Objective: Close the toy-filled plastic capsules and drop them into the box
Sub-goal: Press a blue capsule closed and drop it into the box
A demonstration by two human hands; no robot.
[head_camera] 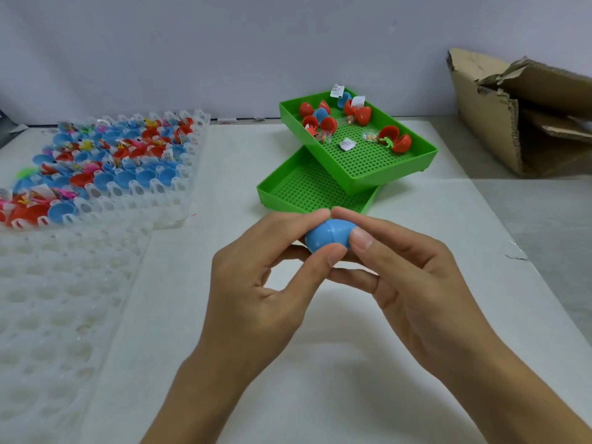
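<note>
Both hands pinch one blue capsule (330,234) above the white table (320,331).

The left hand (256,283) and right hand (413,280) curl thumb and fingertips round the capsule's ends; its halves meet at a visible seam. Just beyond the grip lie two stacked green trays (368,161), the upper one holding open red and blue shells. The cardboard box (499,123) stands far right of the grip, well apart. Left of it, clear racks (105,174) hold many filled halves.

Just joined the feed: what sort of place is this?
Probably a toy-packing workbench: a clear tray of open capsules holding toys, green trays with more, and a cardboard box beside them. Both hands hold a blue capsule.
</note>
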